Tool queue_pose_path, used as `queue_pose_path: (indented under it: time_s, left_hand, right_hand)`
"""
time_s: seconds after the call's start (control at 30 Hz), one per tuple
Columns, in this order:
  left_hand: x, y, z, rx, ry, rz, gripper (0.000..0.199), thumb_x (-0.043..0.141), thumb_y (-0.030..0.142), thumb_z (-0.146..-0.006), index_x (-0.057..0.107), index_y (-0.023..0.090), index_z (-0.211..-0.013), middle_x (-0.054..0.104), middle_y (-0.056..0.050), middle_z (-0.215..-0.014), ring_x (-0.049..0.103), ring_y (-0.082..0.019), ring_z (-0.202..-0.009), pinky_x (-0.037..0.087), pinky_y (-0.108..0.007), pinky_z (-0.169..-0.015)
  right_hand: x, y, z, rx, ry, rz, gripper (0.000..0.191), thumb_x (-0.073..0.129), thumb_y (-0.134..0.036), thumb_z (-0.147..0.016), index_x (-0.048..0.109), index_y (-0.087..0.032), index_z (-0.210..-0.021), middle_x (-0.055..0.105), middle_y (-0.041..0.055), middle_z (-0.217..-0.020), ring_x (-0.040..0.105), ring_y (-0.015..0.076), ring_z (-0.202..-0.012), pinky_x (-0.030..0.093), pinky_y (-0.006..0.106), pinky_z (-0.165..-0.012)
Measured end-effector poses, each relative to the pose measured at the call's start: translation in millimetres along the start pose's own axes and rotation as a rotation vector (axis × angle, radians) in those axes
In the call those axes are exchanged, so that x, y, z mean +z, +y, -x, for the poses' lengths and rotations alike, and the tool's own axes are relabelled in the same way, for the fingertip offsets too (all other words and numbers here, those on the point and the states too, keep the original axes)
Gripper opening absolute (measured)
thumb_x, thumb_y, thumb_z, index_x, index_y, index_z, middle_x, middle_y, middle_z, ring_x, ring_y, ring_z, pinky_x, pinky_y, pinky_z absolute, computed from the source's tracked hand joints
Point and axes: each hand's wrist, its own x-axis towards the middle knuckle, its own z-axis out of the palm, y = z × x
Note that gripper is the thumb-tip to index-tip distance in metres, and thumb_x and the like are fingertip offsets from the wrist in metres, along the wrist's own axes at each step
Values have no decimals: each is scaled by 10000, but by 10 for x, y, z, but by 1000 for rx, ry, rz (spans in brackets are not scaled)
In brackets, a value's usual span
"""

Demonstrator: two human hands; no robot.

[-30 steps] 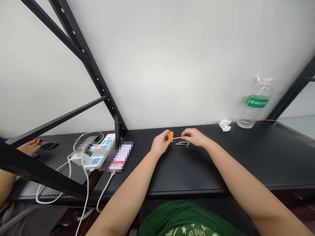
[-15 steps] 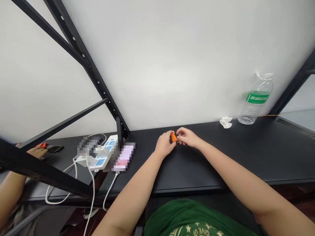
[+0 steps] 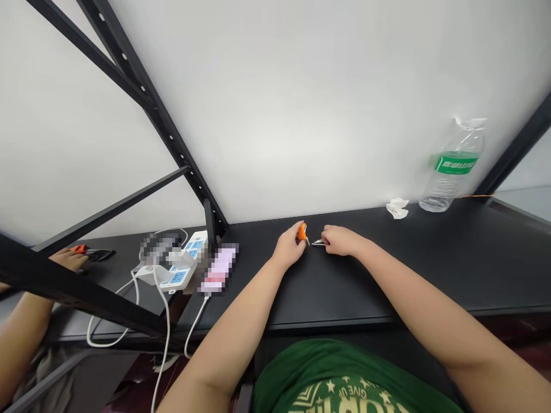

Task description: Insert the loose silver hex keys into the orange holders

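Observation:
My left hand (image 3: 288, 246) pinches a small orange plastic piece (image 3: 302, 232) between thumb and fingers, above the black tabletop (image 3: 327, 292). A short metal bit shows at the lower edge of that piece. Just to the right, my right hand (image 3: 342, 240) is closed on several thin silvery metal rods (image 3: 318, 242), whose tips point left towards the orange piece. A narrow gap separates the rods from it. The fingers cover the rods' other ends, and their exact kind is too small to tell.
A phone (image 3: 220, 267) on a white cable and a power strip (image 3: 189, 261) with plugs lie left, beside a black metal frame (image 3: 172, 137). Crumpled tissue (image 3: 396, 208) and a plastic bottle (image 3: 454, 166) stand right, by the wall. Another person's hand (image 3: 69, 259) is far left.
My right hand has moved a little right, away from the orange piece, and the thin metal rods now show at its fingertips. The orange piece has tilted in my left hand.

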Motion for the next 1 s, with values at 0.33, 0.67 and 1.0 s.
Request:
queue_pose_path:
  time_s: [0.33, 0.67, 1.0]
  left_hand:
    - [-16, -25, 10, 13, 10, 27, 557, 605, 94, -822, 568, 238, -1359, 712, -34, -1196, 699, -161, -996, 575, -288, -930]
    - [-18, 11, 18, 61, -2, -74, 568, 666, 162, -822, 576, 210, -1380, 719, -62, -1194, 706, -190, -975, 564, -314, -940]
    - [-21, 137, 35, 192, -61, -152, 371, 633, 158, -814, 648, 248, -1173, 725, -30, -1035, 680, -203, -961, 552, -334, -884]
  right_hand:
    - [-76, 10, -21, -118, 276, -340, 129, 554, -160, -868, 681, -180, -883, 655, 12, -880, 551, 105, -747, 414, 229, -735]
    - [13, -90, -32, -214, 340, -310, 181, 527, -96, -845, 685, -181, -874, 635, 34, -884, 546, 116, -744, 421, 250, -735]
    - [160, -272, -76, -119, 246, -659, 246, 502, -104, -693, 543, -194, -919, 604, -8, -885, 500, 94, -681, 421, 229, -647]
